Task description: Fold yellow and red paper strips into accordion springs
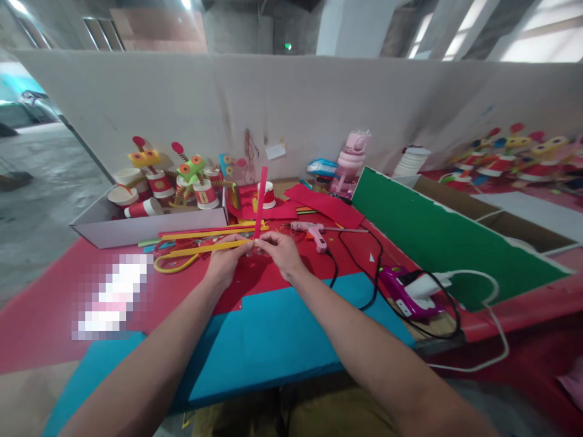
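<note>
strips [261, 200] in hands [226, 261], inside table edge [40, 357]

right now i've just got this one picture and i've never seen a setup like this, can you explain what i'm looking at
There is no machine here, just a person's two bare hands. The picture comes from a camera worn on that person's head, looking forward and down.

The left hand and right hand meet near the middle, fingertips pinching a yellow strip, which points left, and a red strip, which stands up.

On the red-covered table, a blue sheet lies nearest the person. A pink glue gun lies right of the hands, and a purple power socket farther right. At the back left, a white box holds paper-cup figures.
</note>
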Tool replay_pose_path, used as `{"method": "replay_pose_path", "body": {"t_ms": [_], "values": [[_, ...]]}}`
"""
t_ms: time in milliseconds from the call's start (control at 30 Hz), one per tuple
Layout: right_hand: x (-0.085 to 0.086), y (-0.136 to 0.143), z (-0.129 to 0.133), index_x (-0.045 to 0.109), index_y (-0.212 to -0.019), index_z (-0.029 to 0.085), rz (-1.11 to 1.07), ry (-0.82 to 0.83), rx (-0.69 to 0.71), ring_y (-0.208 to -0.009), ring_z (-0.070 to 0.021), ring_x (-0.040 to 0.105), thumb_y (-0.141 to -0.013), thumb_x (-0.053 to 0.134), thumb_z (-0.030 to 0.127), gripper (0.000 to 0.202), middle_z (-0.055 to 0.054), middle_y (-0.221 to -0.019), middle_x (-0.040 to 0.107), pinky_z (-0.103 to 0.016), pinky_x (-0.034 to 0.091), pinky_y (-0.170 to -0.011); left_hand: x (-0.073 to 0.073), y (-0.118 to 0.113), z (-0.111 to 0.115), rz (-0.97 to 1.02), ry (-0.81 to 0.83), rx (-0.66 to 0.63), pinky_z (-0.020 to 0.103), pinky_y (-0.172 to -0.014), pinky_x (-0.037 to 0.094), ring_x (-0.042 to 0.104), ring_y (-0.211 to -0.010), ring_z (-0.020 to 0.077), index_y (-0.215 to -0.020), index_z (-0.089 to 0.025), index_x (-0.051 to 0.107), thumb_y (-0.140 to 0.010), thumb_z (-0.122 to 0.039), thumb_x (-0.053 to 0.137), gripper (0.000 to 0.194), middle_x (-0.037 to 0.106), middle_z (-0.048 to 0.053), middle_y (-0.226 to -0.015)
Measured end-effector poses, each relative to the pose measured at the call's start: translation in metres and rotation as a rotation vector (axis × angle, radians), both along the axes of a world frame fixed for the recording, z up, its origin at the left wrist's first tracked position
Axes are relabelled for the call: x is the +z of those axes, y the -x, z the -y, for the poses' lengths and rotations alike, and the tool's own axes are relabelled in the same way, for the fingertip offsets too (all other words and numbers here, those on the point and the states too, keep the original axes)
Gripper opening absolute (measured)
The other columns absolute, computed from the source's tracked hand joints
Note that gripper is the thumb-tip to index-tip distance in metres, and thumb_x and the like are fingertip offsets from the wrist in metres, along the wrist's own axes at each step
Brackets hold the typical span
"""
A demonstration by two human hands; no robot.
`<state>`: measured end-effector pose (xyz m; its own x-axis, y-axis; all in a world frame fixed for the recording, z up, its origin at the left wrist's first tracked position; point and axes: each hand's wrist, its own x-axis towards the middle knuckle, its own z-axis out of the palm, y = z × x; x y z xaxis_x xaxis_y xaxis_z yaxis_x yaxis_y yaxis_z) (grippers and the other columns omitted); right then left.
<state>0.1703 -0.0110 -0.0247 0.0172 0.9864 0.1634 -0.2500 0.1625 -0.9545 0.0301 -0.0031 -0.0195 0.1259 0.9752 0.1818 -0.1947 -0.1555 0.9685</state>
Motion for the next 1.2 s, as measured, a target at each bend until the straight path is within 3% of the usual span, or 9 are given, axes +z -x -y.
{"method": "replay_pose_path", "body": {"t_ms": [433, 600, 800, 1067, 1200], "values": [[0.0005, 0.001, 0.0008, 0.065, -0.065, 0.018, -0.146, 0.084, 0.032, -0.058, -0.011, 0.059, -0.057, 0.078, 0.035, 0.023, 0.003, -0.062, 0.064, -0.028, 0.05, -0.066, 0.0006, -0.0017, 0.0014, 0.081, 0.038, -0.032, 0.027, -0.063, 0.042, 0.053, -0.059, 0.0131, -0.062, -0.015, 0.061, -0.062, -0.023, 0.075, 0.016, 0.057, 0.0, -0.056], [0.001, -0.0008, 0.0002, 0.064, -0.068, 0.018, -0.067, 0.054, 0.11, -0.06, -0.0113, 0.06, -0.057, 0.079, 0.039, 0.028, 0.002, -0.064, 0.066, -0.028, 0.051, -0.068, 0.0003, 0.0, 0.0001, 0.056, 0.031, -0.026, 0.026, -0.06, 0.04, 0.05, -0.056, 0.012, -0.059, -0.015, 0.061, -0.061, -0.024, 0.076, 0.017, 0.056, 0.0, -0.055], [0.0026, -0.0005, -0.002, 0.064, -0.069, 0.018, -0.057, 0.018, 0.031, -0.061, -0.012, 0.061, -0.058, 0.078, 0.038, 0.028, 0.002, -0.063, 0.064, -0.028, 0.052, -0.067, 0.0022, -0.0032, 0.0001, 0.177, 0.102, -0.05, 0.026, -0.057, 0.039, 0.052, -0.057, 0.0123, -0.065, -0.012, 0.066, -0.063, -0.025, 0.076, 0.017, 0.06, 0.003, -0.059], [0.0004, -0.0047, -0.004, 0.062, -0.069, 0.017, 0.004, 0.032, 0.082, -0.059, -0.0116, 0.06, -0.056, 0.079, 0.041, 0.032, 0.003, -0.063, 0.062, -0.028, 0.052, -0.066, 0.0024, -0.0006, 0.0013, 0.1, 0.066, -0.072, 0.027, -0.064, 0.043, 0.055, -0.06, 0.0131, -0.063, -0.013, 0.066, -0.064, -0.025, 0.077, 0.016, 0.061, 0.002, -0.06], [0.001, -0.0068, -0.0043, 0.061, -0.069, 0.018, 0.054, -0.001, 0.036, -0.058, -0.0116, 0.059, -0.059, 0.077, 0.04, 0.029, 0.003, -0.063, 0.062, -0.027, 0.052, -0.064, 0.0032, -0.0006, 0.0009, 0.132, 0.066, -0.068, 0.026, -0.064, 0.043, 0.055, -0.061, 0.0123, -0.067, -0.013, 0.066, -0.064, -0.026, 0.078, 0.018, 0.061, 0.002, -0.062]]}}
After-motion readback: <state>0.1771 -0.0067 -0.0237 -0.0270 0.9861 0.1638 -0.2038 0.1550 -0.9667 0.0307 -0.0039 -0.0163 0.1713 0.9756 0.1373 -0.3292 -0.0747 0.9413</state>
